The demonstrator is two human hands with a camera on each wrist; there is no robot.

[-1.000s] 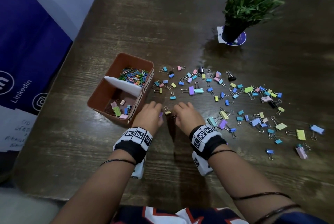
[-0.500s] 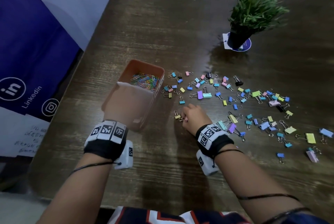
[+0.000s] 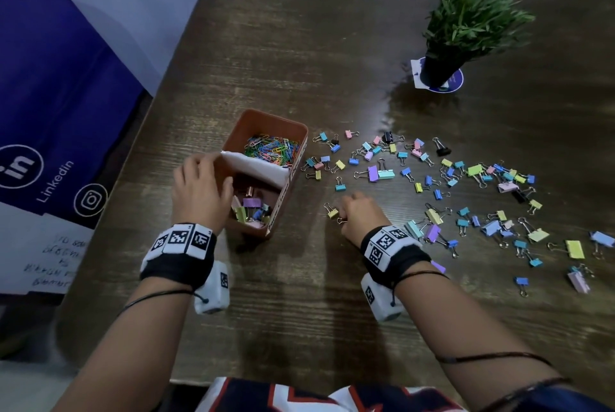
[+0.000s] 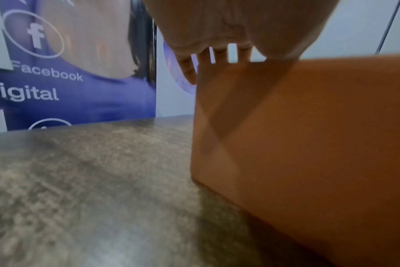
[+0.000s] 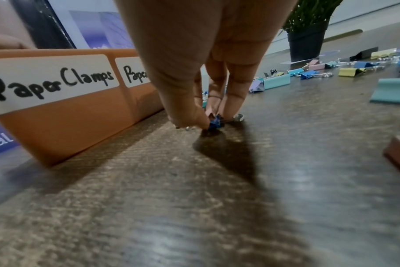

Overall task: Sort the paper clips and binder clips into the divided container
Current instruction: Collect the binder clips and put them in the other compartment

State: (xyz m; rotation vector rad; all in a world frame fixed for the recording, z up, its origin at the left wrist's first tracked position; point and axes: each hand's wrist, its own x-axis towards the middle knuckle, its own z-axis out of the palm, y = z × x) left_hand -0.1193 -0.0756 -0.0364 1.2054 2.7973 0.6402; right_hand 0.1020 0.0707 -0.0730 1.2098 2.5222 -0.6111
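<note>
On the dark wooden table [image 3: 332, 45], the divided container [image 3: 266, 119] is being steadied at its left wall by the left hand [image 3: 199, 188], its fingers hooked over the rim, while a small blue binder clip [image 5: 215, 123], apparently, is being pinched right of it by the right hand [image 3: 357, 215], presumably bound for the near compartment.

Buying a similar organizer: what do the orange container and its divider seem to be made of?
The container looks like matte moulded plastic: smooth, even walls and rounded corners. The white divider looks like thin paper or card, slightly bowed; which one is unclear.
</note>
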